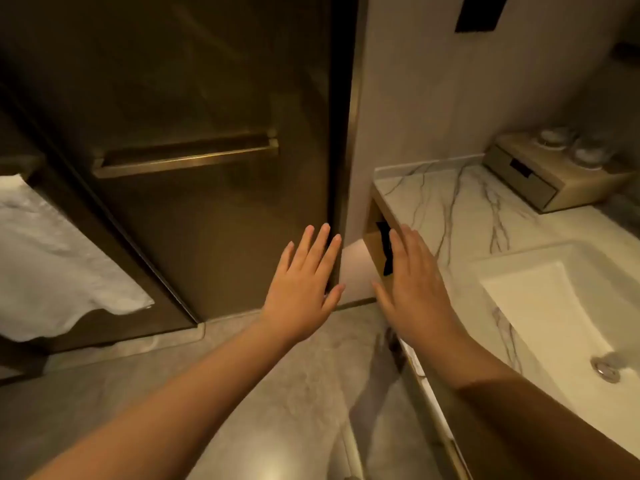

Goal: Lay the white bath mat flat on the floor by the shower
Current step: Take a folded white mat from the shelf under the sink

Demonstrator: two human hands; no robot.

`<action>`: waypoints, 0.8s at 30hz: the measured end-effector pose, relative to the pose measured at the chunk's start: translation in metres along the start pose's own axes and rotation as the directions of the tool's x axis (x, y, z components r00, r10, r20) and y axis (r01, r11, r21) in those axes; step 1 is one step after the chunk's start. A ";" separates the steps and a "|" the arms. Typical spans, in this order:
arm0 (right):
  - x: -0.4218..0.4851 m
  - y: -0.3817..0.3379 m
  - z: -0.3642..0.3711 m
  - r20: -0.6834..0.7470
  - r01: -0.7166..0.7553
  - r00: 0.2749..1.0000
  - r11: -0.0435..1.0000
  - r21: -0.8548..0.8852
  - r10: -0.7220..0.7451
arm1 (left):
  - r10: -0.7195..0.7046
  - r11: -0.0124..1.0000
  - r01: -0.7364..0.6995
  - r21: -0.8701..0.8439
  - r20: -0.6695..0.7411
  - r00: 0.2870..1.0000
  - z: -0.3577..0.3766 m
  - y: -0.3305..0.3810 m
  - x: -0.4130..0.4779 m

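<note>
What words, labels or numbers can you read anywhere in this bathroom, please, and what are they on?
No text can be read anywhere.
Dark box tag: too blurred to show any letters.
Black vanity patch: no legible marks.
Black wall panel: looks plain.

The white bath mat (52,258) runs off the left edge, so its full extent goes unseen. The sink (540,306) is cut by the right edge, and a black panel (479,12) on the wall is cropped at the top. The right hand (412,282) covers part of a black object (385,244) under the tabletop (433,202). The glasses (571,143) on the wooden box (540,181) are too blurred to make out.
</note>
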State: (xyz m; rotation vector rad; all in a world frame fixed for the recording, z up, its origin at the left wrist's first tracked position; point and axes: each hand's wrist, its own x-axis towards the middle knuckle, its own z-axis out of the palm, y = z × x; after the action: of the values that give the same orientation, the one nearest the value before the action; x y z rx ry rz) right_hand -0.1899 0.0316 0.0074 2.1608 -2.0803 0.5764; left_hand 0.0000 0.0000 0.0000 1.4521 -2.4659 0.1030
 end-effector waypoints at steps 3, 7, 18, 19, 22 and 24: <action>0.012 0.021 0.031 0.038 -0.002 0.999 1.000 -0.024 0.003 | -0.052 0.998 0.050 0.035 0.047 0.998 0.036 0.001 0.011; 0.019 0.043 0.083 0.172 0.010 0.985 0.998 -0.067 0.002 | -0.083 0.995 0.075 0.066 0.126 0.989 0.092 -0.005 0.010; -0.001 0.083 0.226 0.333 -0.089 0.939 0.996 0.003 0.083 | -0.083 0.994 0.101 -0.042 0.318 0.945 0.240 -0.018 -0.007; -0.005 0.087 0.239 0.348 -0.102 0.933 0.995 0.006 0.093 | -0.073 0.993 0.098 -0.060 0.327 0.942 0.255 -0.020 -0.010; -0.019 0.100 0.280 0.372 -0.157 0.917 0.988 0.010 0.142 | -0.049 0.992 0.086 -0.092 0.345 0.937 0.303 -0.026 -0.018; -0.031 0.109 0.310 0.390 -0.192 0.905 0.981 0.014 0.172 | -0.042 0.989 0.089 -0.114 0.363 0.931 0.337 -0.027 -0.022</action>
State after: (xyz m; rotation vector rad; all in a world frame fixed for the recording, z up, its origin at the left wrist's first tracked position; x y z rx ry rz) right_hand -0.2329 -0.0451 -0.3109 2.2759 -2.5122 0.2265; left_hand -0.0339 -0.0618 -0.3312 1.6146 -2.6381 -0.3627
